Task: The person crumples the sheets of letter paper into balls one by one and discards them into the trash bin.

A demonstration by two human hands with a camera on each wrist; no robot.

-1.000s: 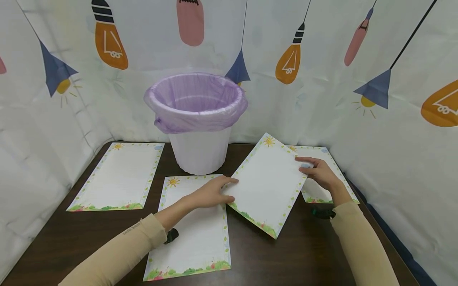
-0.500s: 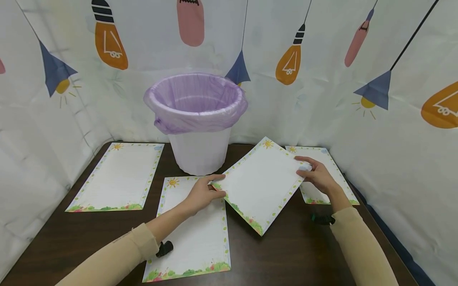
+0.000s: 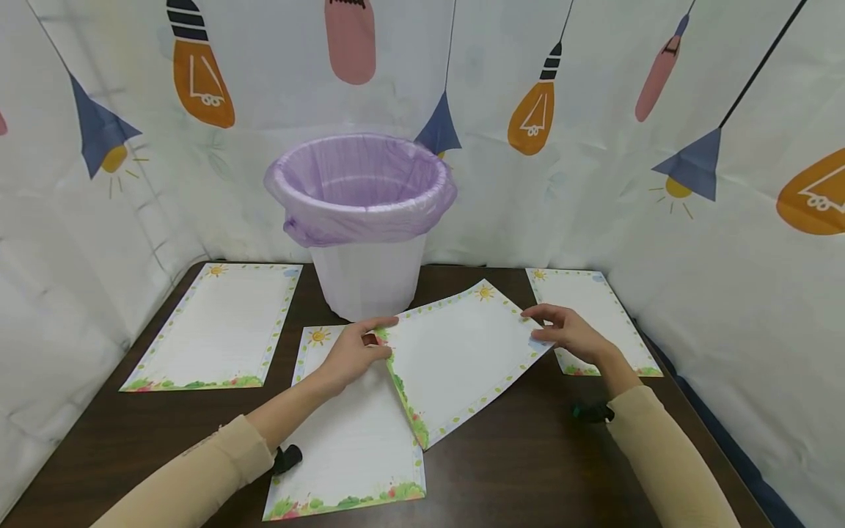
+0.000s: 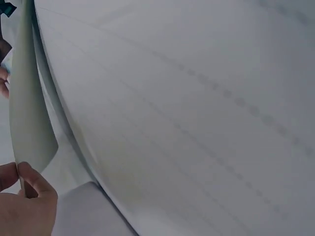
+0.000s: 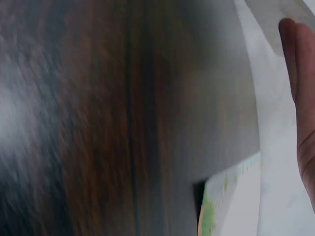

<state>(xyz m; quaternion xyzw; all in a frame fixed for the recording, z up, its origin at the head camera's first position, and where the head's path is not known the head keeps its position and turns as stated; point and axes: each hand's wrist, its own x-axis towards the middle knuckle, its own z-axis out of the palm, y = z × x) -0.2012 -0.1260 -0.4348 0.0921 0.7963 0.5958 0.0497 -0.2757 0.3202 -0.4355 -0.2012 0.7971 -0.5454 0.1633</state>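
Between both hands a sheet of paper (image 3: 462, 356), white with a printed sun and a leafy border, is held tilted above the table. My left hand (image 3: 353, 353) pinches its left corner by the green printed edge; the left wrist view also shows thumb and finger of that left hand (image 4: 29, 201) gripping the sheet's edge. At the opposite corner my right hand (image 3: 571, 337) pinches the paper near the small blue cloud. Under the held sheet's left part lies a second bordered sheet (image 3: 356, 455), partly covered by it and by the left hand.
A white bin (image 3: 366, 271) with a purple liner (image 3: 370, 226) stands at the table's back. One sheet (image 3: 221, 323) lies at the left, another (image 3: 581, 293) at the back right behind the right hand. Printed curtains (image 3: 594, 73) enclose the dark wooden table (image 3: 541, 455).
The held sheet has turned clockwise and shifted left and nearer. My left hand has moved left with its corner; the right hand has come slightly left and down.
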